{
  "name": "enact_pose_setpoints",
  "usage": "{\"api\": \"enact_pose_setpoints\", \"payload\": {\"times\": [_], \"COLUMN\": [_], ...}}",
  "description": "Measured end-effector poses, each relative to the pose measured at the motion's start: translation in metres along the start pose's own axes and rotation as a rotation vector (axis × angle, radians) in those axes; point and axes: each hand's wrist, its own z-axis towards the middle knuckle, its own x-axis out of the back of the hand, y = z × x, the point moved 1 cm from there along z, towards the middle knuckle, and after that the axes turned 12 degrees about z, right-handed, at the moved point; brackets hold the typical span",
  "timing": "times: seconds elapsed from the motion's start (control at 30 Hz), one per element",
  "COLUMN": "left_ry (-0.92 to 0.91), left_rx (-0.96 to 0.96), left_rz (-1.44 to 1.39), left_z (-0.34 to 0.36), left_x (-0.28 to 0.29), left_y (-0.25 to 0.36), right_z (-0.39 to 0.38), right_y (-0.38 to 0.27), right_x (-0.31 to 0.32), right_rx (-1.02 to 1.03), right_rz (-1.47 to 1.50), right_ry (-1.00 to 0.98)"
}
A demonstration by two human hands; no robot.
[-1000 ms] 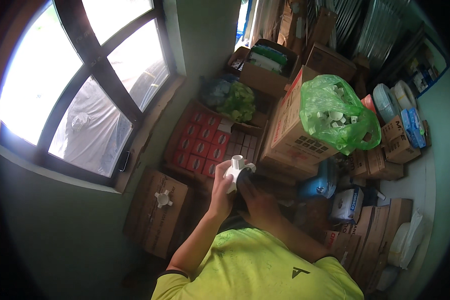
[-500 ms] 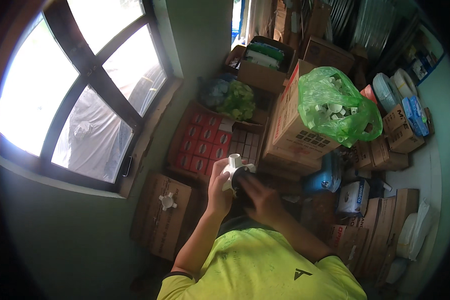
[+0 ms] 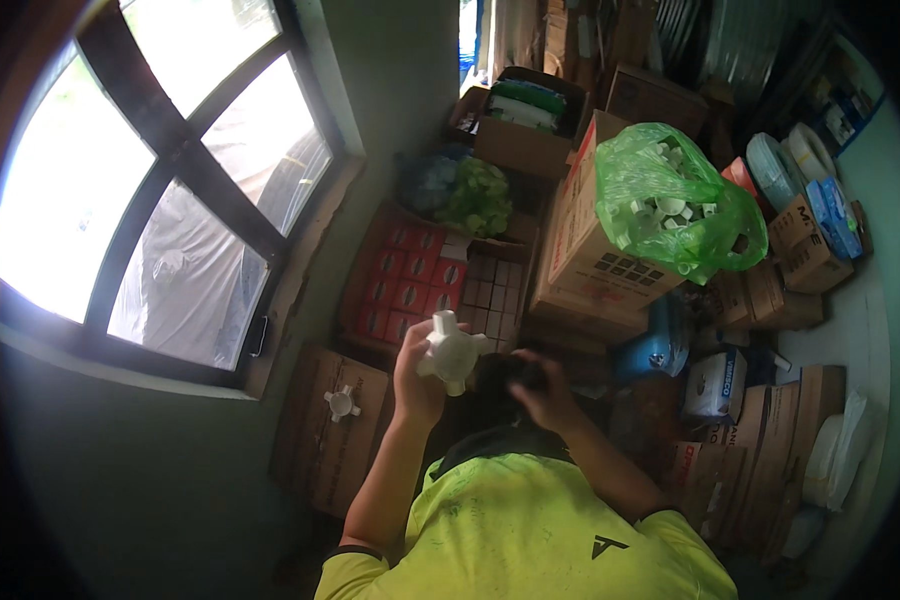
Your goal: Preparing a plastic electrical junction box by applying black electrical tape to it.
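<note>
In my left hand (image 3: 416,372) is a white round plastic conduit junction box (image 3: 452,352) with short pipe stubs sticking out around it. My fingers close round its left side, and its closed round face shows. Just right of it, my right hand (image 3: 550,400) is curled on a dark roundish thing (image 3: 515,376), its shape lost against the dark background. The two hands are apart. A similar white junction box (image 3: 341,403) lies on a brown carton (image 3: 320,440) to the left of my left forearm.
Ahead stands an open carton of red boxes (image 3: 407,285). A tall carton (image 3: 580,235) to its right bears a green plastic bag (image 3: 685,205) of white fittings. Stacked cartons (image 3: 755,450) line the right side. A barred window (image 3: 185,150) is at the left.
My right hand has drawn away from the junction box, to the right and toward me, with the dark thing. My left hand has moved slightly left and turned the box.
</note>
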Motion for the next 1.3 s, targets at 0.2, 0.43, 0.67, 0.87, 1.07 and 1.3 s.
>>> {"api": "enact_pose_setpoints", "payload": {"times": [0.2, 0.43, 0.67, 0.87, 1.07, 1.3], "left_ry": [-0.053, -0.015, -0.032, 0.009, 0.004, 0.121], "left_rx": [0.086, 0.122, -0.021, 0.016, 0.041, 0.099], "left_rz": [-0.126, -0.173, 0.109, 0.000, 0.163, -0.178], "left_z": [-0.004, -0.014, -0.026, -0.027, -0.019, -0.024], "left_x": [0.019, 0.006, -0.006, -0.005, 0.028, 0.109], "left_y": [-0.006, -0.020, -0.019, -0.018, -0.033, -0.041], "right_z": [0.006, 0.007, -0.002, 0.019, 0.027, 0.000], "right_y": [-0.049, -0.059, -0.033, -0.040, -0.027, 0.012], "right_x": [0.017, -0.030, -0.056, -0.040, -0.038, -0.055], "right_rx": [0.003, 0.353, 0.193, 0.325, 0.392, 0.080], "right_rz": [0.472, -0.495, -0.595, -0.630, -0.511, -0.154], "right_ry": [0.361, -0.057, -0.149, -0.081, -0.247, -0.184]}}
